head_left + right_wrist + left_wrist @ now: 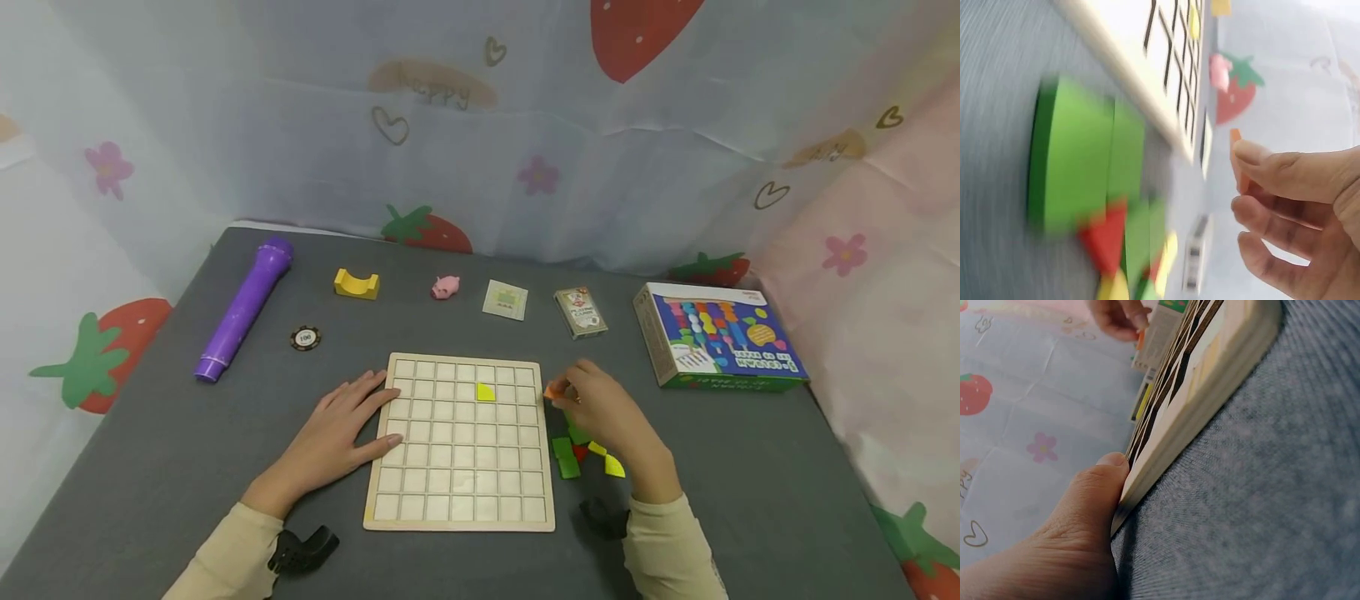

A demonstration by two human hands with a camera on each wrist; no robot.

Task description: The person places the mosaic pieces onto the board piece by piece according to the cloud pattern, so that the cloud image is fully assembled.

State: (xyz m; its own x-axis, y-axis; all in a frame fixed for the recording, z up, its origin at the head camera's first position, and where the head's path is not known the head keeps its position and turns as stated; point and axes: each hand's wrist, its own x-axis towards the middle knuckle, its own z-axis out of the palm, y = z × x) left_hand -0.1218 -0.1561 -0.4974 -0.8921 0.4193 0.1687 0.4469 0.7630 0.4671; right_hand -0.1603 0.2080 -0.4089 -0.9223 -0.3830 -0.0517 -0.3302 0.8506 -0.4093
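Note:
A pale wooden grid board (pixel 460 527) lies flat on the dark table, and one yellow quarter-round tile (pixel 486 392) sits in a cell of its upper part. My left hand (pixel 339 433) rests at the board's left edge, fingers spread, with fingertips and thumb touching the rim. Between thumb and fingers, my right hand (pixel 603 408) pinches a small orange tile (pixel 1239 161) just off the board's right edge. Below that hand lies a loose pile of green tiles (pixel 1082 156), a red tile (pixel 1105 237) and yellow tiles (pixel 615 467), partly hidden by the hand.
Along the back stand a purple microphone (pixel 246 308), a poker chip (pixel 305 337), a yellow arch block (pixel 357 285), a pink pig figure (pixel 446 287), a square card (pixel 506 300), a playing-card box (pixel 581 312) and a colourful game box (pixel 723 337). A printed curtain hangs behind.

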